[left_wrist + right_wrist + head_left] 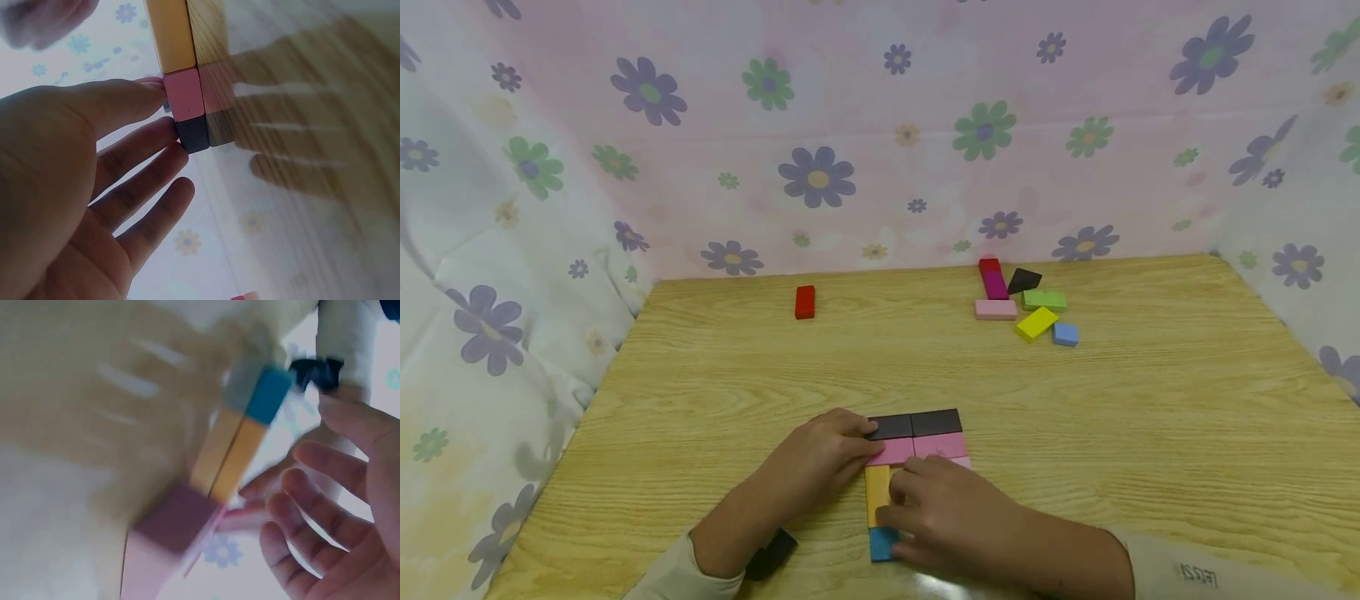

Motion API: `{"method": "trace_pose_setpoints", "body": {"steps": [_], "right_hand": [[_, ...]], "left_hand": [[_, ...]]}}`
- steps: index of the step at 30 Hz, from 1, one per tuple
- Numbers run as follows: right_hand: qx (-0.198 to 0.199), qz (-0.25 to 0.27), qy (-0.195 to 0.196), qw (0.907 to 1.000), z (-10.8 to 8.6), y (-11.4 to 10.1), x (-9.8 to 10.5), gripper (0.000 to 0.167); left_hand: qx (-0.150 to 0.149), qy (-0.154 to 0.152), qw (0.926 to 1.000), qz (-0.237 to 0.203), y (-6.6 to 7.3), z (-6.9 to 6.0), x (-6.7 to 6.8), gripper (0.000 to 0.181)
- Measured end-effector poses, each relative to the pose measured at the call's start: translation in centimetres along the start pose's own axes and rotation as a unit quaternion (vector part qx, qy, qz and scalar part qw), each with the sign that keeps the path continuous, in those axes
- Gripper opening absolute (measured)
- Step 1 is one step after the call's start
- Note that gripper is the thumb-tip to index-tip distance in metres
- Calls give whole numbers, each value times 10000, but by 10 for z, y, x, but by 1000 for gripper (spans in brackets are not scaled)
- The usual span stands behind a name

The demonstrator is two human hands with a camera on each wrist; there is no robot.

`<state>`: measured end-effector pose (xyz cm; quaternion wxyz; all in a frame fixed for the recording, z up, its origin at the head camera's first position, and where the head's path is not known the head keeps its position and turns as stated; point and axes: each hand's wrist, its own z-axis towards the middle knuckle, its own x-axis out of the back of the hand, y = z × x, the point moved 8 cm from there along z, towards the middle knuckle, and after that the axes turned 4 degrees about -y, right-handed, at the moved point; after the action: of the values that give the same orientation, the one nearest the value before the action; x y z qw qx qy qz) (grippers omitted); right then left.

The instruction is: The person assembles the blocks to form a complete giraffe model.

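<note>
A flat arrangement of blocks lies near the front of the table. Two black blocks [936,422] form its far row, with two pink blocks [895,452] just nearer. Below their left end come an orange block [877,492] and a blue block [882,544]. My left hand [816,454] touches the left ends of the pink and black blocks with its fingertips, fingers mostly straight. Over the near part hovers my right hand [951,512], its fingers loosely bent and nothing seen in them. Part of a paler pink block [960,462] shows beyond that hand, which hides the rest.
A red block [805,302] lies alone at the back left. At the back right is a loose group: red and magenta, black, green, pink, blue and a yellow block [1037,324]. A flowered cloth [865,125] hangs behind the table [700,375]. Something black [771,554] sits by the left wrist.
</note>
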<state>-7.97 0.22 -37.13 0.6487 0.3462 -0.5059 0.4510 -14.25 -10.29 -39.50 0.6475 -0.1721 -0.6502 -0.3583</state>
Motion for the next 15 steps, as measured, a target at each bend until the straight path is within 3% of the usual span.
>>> {"method": "trace_pose_setpoints", "body": {"steps": [5,10,15], "right_hand": [[-648,265,434,9966,-11,43,19,23],[-1684,151,275,9852,-33,98,25,29],[-2606,-138,100,9653,-60,150,27,34]], "left_hand": [[-13,26,10000,3,0,0,1,20],[-62,84,9999,28,0,-1,1,19],[-91,102,9999,47,0,-1,0,19]]}}
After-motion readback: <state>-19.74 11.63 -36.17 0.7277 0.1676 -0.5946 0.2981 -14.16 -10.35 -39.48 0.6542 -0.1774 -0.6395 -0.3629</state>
